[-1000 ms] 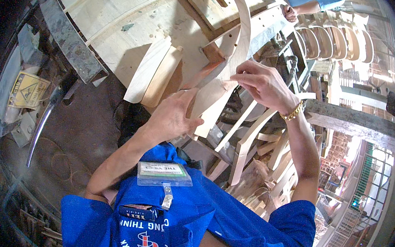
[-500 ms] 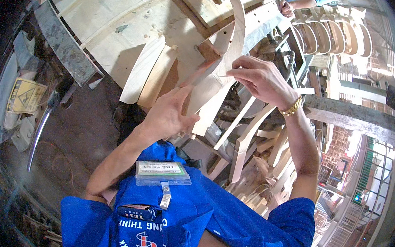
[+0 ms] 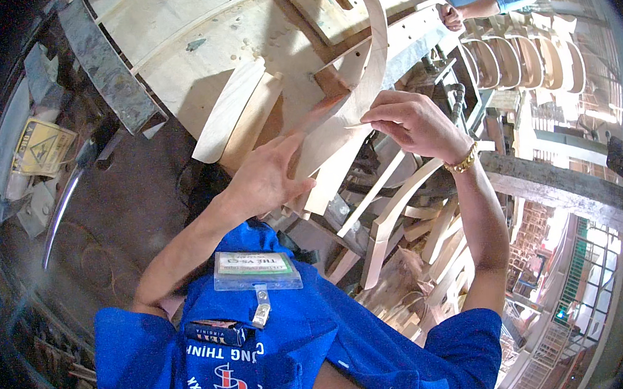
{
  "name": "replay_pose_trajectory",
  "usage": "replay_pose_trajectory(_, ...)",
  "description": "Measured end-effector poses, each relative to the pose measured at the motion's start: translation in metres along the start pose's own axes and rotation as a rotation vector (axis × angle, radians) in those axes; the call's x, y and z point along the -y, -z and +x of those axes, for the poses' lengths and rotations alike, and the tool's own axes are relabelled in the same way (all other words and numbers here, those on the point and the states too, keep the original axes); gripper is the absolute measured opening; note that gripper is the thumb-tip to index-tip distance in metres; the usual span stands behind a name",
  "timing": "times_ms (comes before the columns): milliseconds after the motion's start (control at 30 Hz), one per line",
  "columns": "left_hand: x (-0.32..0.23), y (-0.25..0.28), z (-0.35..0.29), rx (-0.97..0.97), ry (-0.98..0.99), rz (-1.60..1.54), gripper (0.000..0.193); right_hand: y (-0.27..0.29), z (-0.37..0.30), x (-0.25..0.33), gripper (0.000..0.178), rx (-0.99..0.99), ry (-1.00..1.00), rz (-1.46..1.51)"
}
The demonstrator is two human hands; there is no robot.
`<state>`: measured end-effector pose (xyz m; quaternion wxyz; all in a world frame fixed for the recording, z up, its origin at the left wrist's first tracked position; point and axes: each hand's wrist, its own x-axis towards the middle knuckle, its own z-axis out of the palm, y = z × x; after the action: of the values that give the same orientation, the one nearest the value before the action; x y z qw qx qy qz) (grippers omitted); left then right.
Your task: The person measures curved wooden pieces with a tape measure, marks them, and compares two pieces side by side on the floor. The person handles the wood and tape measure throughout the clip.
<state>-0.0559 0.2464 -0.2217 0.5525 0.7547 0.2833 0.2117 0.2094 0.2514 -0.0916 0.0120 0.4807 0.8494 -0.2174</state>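
A pale curved wooden piece (image 3: 370,80) reaches from beside my left hand up over the workbench. My left hand (image 3: 270,174) grips its near end, with the thumb on the near side and the fingers along the left edge. My right hand (image 3: 419,126) is closed in a pinch at the right edge of this piece. From its fingertips a thin, pale, pointed sliver (image 3: 354,126) sticks out over the wood; its kind is too small to make out. Left of the curved piece, two shaped wooden boards (image 3: 235,105) lie side by side on the bench.
The plywood workbench top (image 3: 167,30) has a metal edge bar (image 3: 108,71) at its left. Curved wooden parts (image 3: 393,206) are stacked below my right arm. A co-worker's hand (image 3: 451,17) rests at the far bench edge. Bent wooden frames (image 3: 527,57) stand in a row behind.
My right hand, still pinched, has shifted slightly to the right, its fingertips a little lower at the wood's edge. My left hand and the curved piece stay nearly in place.
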Motion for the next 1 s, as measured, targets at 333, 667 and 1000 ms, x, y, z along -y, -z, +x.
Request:
replay_pose_trajectory(333,0.0,0.002,0.002,0.073,0.115,-0.048,0.079,-0.017,0.008,-0.001,0.007,-0.115,-0.09,0.092)
replay_pose_trajectory(667,0.001,-0.001,0.001,-0.008,0.006,-0.006,0.065,-0.021,0.008,0.003,0.006,-0.101,-0.09,0.147)
replay_pose_trajectory(1000,-0.001,-0.001,0.001,0.003,0.033,-0.027,0.061,-0.024,0.012,-0.004,0.008,-0.146,-0.105,0.097)
